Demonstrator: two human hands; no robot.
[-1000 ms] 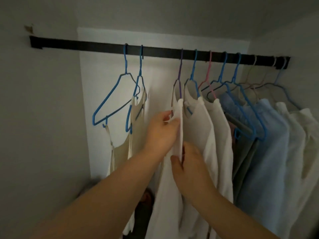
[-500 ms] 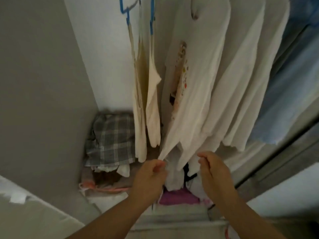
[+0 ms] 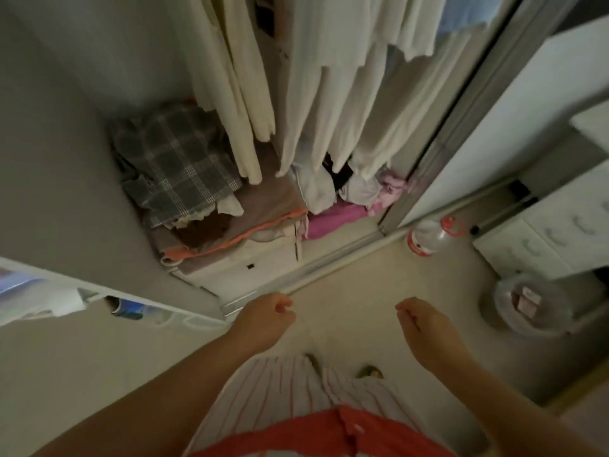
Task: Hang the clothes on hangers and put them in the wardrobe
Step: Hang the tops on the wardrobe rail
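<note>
Head-view pictures showed the white shirts [image 3: 333, 103] released and left hanging in the wardrobe [image 3: 75, 166], while the left hand [image 3: 267, 319] and right hand [image 3: 425, 328] were lowered, loosely curled and empty, so that garment appeared finished.

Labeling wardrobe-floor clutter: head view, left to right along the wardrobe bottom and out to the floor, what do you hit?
Plaid cloth → brown pad with orange trim → white bundle → pink cloth → door track → bottle with red cap → lined bin.
</note>
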